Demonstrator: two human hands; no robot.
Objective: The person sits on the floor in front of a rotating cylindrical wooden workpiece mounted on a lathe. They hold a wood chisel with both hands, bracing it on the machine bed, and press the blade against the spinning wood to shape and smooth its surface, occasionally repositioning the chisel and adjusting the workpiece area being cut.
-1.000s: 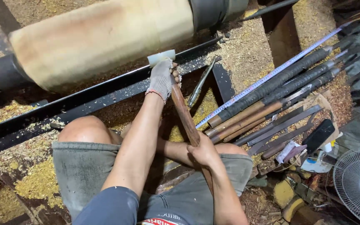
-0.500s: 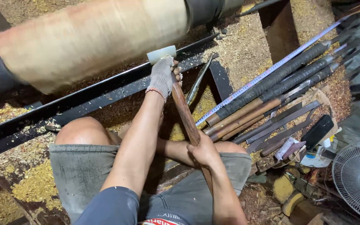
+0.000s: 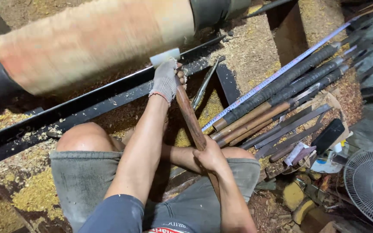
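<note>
Gloved left hand [image 3: 165, 80] clamps the chisel [image 3: 191, 118] tip on the rail [image 3: 87, 105], right hand [image 3: 211, 156] wraps its handle, shaving the spinning log [image 3: 96, 41] upper left; steady pressure seems needed.

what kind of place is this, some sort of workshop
Most likely a woodturning workshop. A large pale wooden cylinder blurs as it spins on a lathe, yellow sawdust covers the ground, and long dark-handled turning tools lie in a row beside the person's knees.
</note>
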